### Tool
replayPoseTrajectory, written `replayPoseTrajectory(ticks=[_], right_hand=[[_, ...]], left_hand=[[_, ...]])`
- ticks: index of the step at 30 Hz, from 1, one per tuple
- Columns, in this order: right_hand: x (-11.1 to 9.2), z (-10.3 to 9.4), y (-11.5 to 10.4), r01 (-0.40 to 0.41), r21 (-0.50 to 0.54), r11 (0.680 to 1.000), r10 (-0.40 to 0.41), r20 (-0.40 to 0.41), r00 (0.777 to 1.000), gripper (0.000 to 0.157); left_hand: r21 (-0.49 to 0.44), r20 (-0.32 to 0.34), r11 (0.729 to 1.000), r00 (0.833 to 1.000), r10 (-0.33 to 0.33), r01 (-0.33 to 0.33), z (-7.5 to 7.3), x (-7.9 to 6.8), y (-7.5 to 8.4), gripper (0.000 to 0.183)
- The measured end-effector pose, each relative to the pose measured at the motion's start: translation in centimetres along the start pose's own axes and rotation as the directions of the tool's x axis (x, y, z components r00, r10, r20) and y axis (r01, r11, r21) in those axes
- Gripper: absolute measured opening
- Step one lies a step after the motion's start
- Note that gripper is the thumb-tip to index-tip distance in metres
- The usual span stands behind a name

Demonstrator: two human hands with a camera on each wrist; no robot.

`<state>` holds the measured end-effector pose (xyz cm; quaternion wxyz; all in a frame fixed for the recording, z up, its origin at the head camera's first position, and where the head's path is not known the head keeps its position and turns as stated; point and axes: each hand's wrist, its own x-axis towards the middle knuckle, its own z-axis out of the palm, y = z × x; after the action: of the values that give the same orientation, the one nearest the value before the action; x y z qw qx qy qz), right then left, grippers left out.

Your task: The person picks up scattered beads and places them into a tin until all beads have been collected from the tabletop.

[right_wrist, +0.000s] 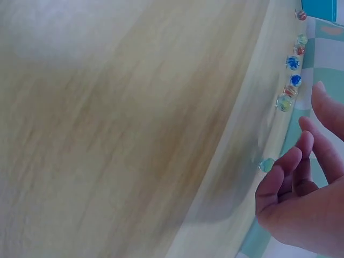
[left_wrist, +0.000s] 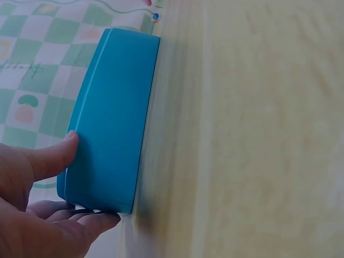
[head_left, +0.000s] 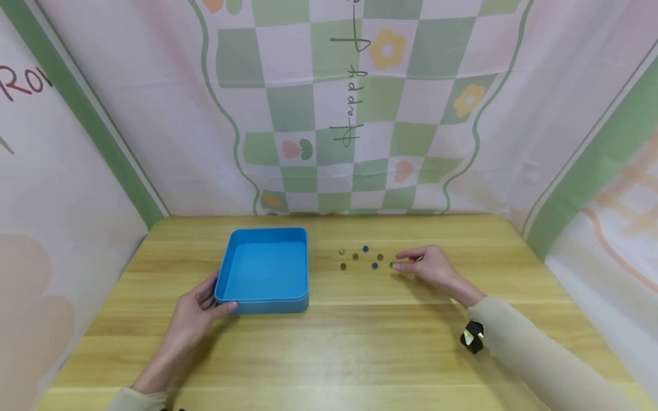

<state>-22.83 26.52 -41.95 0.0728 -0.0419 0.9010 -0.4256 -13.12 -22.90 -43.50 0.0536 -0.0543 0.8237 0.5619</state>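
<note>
My left hand [head_left: 192, 314] grips the near left corner of a shallow blue box [head_left: 307, 274], thumb on the front rim and fingers along the side. In the left wrist view the thumb presses the wall of the same box [left_wrist: 110, 118]. My right hand [head_left: 434, 265] is over the table, thumb and index finger apart beside a green marble [head_left: 392, 265]. In the right wrist view the other fingers are bent, close to another clear green marble [right_wrist: 266, 164]; whether they touch it I cannot tell. That marble is hidden in the head view.
Between box and right hand lie several glass marbles, among them a blue marble [head_left: 365, 248], a brown one [head_left: 343, 266] and a green one [head_left: 341, 251]. The wooden table [head_left: 329, 354] ends at a checked curtain [head_left: 334, 103] behind.
</note>
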Motion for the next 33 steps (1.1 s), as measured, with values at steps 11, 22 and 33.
replayPoseTrajectory(ticks=[11, 22, 33], right_hand=[[0.6, -2.4, 1.5, -0.011, 0.016, 1.000, 0.011, -0.002, 1.000, 0.050], [1.6, -3.7, 3.2, -0.016, -0.053, 0.998, 0.019, 0.055, 0.998, 0.050], [2.2, -4.7, 4.0, 0.008, -0.050, 0.999, -0.001, 0.127, 0.992, 0.053]], left_hand=[[0.005, -0.009, 1.000, 1.000, 0.006, -0.006, 0.0, 0.0, 0.0, 0.087], [0.003, -0.003, 1.000, 1.000, 0.018, -0.017, 0.1, 0.0, -0.1, 0.088], [0.016, -0.006, 1.000, 1.000, 0.021, -0.021, 0.1, 0.1, -0.2, 0.089]])
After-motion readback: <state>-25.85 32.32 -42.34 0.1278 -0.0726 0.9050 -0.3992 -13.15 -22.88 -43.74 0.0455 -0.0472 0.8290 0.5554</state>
